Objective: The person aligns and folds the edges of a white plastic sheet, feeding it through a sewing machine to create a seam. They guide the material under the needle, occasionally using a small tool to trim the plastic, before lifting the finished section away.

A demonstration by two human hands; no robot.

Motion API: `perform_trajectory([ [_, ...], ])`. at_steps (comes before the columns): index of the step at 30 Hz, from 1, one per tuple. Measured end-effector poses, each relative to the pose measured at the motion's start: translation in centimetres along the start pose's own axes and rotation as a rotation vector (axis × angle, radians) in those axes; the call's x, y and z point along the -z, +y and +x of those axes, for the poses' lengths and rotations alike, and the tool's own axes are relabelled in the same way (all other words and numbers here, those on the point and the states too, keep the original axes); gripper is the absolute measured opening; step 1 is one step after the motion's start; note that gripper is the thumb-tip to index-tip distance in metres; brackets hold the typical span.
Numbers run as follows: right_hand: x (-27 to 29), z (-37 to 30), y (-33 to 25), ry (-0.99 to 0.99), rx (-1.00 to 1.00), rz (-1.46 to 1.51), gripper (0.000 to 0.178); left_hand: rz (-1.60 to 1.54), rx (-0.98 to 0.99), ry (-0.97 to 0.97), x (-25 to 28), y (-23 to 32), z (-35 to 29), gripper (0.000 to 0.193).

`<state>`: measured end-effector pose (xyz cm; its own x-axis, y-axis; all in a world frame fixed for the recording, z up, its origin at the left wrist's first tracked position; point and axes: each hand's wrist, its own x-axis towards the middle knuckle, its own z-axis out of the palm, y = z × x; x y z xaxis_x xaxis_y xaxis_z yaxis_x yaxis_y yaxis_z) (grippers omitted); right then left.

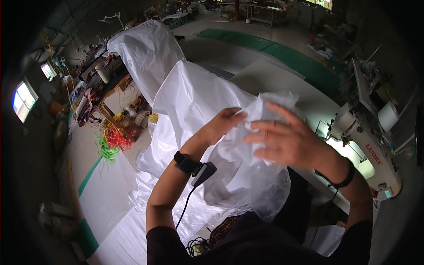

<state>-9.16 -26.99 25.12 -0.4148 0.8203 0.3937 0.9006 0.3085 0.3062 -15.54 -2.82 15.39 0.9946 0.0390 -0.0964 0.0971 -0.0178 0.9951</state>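
Note:
A big, crumpled white plastic sheet (194,95) spreads over my lap and the table and rises in a peak at the far left. Its part nearest my hands (269,190) looks thinner and see-through. My left hand (221,126) pinches a fold of the sheet between thumb and fingers. Just to its right, my right hand (289,139) has its fingers spread over the bunched film, somewhat blurred. The film behind those fingers is partly hidden. A black strap with a small dark device (203,172) is on my left wrist; a black band (346,174) circles the right.
At the right stands a white sewing machine (371,152) with its lamp lit and a white thread cone (388,115) beside it. Red strands (118,138) and green strands (105,149) lie at the left. A pale tabletop (269,79) extends behind the sheet, with a green strip (265,44) beyond.

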Motion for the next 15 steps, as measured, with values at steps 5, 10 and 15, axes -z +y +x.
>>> perform_trajectory([
  [5,3.3,0.0,11.8,0.643,-0.825,0.649,0.027,-0.311,-0.425,0.062,-1.4,1.2,-2.0,0.06],
  [10,6.9,-5.4,24.2,0.84,-1.056,0.498,0.032,0.991,-0.51,0.175,-1.9,-6.4,-5.3,0.078],
  [15,10.7,-7.5,30.4,0.896,-0.887,0.2,0.019,1.272,-0.034,0.923,6.8,-13.3,-2.1,0.074],
])
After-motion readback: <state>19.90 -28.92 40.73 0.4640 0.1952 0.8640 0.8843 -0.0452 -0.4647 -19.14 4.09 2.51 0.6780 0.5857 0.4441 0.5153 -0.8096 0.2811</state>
